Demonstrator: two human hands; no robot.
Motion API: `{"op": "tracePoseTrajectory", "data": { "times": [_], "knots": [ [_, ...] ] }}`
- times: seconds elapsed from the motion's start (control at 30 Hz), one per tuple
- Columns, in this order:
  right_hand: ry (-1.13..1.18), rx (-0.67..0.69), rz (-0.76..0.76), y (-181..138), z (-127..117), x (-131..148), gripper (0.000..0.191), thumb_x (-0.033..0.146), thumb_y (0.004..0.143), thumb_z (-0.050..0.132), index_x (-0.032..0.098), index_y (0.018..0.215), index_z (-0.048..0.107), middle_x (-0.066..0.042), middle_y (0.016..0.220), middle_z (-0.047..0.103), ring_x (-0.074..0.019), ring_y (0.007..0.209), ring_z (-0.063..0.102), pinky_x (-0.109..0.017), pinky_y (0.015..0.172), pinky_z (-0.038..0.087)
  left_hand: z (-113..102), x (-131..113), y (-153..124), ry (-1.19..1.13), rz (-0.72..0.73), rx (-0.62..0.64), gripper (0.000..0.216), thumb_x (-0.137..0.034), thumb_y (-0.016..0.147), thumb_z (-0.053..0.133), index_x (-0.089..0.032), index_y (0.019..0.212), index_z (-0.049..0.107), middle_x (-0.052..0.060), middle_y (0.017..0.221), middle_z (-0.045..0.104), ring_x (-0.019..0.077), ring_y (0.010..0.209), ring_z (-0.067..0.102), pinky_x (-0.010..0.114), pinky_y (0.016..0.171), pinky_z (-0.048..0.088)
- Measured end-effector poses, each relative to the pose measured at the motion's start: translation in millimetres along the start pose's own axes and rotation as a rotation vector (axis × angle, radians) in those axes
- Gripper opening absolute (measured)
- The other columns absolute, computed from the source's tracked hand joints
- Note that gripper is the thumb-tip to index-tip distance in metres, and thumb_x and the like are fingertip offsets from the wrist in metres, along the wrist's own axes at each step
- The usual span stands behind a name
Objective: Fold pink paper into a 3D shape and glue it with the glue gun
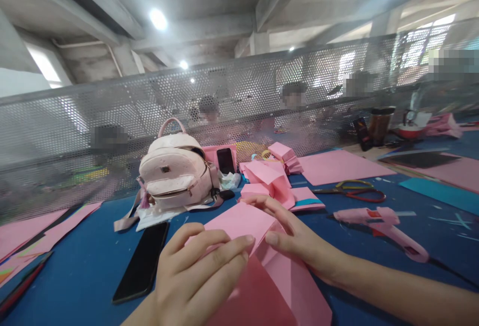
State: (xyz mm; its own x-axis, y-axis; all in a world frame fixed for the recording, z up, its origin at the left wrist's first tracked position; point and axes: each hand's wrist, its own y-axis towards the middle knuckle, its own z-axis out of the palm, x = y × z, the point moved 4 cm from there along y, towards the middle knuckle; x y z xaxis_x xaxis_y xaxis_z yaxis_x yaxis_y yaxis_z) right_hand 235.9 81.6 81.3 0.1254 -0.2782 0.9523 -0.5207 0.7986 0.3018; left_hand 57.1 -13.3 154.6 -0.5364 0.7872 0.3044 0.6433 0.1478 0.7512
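Observation:
My left hand (204, 266) is closed on the near left side of a folded pink sheet (241, 219), its fingers lying across the sheet. On the other side, my right hand (290, 234) grips the same sheet, with the fingers along the far edge and the thumb at the near corner. The folded part stands up like a small box; larger pink flaps (295, 286) spread out below it toward me. Whether the sheet is paper or thin foam I cannot tell. Just beyond my right hand lies a heap of folded pink pieces (267, 179).
A pink glue gun (377, 219) and scissors (359, 191) lie right. On the left are a black phone (140, 266), a pale pink backpack (175, 171) and pink sheets (48, 236). A perforated metal screen (149, 101) runs behind the blue table (82, 266), with people beyond.

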Motion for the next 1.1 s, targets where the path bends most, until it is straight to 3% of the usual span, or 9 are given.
{"op": "tracePoseTrajectory", "data": {
  "times": [0.4, 0.7, 1.1],
  "knots": [
    [-0.027, -0.006, -0.038, 3, 0, 0, 0.072, 0.07, 0.073, 0.072, 0.027, 0.129, 0.053, -0.011, 0.139, 0.05, -0.0319, 0.139, 0.04, -0.051, 0.119, 0.027, 1, 1, 4, -0.034, 0.025, 0.021, 0.024, -0.01, 0.102, 0.052, -0.014, 0.09, 0.073, 0.001, 0.105, 0.079, 0.014, 0.088, 0.071, 0.033, 0.082, 0.044],
    [-0.033, 0.02, -0.044, 2, 1, 2, 0.074, 0.072, 0.072, 0.073, 0.028, 0.129, 0.054, -0.011, 0.14, 0.05, -0.0328, 0.142, 0.036, -0.054, 0.121, 0.021, 1, 3, 10, -0.112, -0.041, -0.026, 0.017, -0.012, 0.099, 0.057, -0.018, 0.089, 0.069, -0.002, 0.095, 0.08, 0.0112, 0.08, 0.071, 0.03, 0.083, 0.045],
    [-0.02, 0.061, -0.09, 1, 4, 9, 0.072, 0.069, 0.076, 0.073, 0.027, 0.132, 0.054, -0.01, 0.139, 0.05, -0.0312, 0.142, 0.035, -0.051, 0.121, 0.02, 4, 3, 12, -0.132, -0.045, -0.015, 0.017, -0.009, 0.095, 0.06, -0.021, 0.084, 0.064, -0.003, 0.097, 0.08, 0.0114, 0.083, 0.072, 0.031, 0.083, 0.045]
  ]
}}
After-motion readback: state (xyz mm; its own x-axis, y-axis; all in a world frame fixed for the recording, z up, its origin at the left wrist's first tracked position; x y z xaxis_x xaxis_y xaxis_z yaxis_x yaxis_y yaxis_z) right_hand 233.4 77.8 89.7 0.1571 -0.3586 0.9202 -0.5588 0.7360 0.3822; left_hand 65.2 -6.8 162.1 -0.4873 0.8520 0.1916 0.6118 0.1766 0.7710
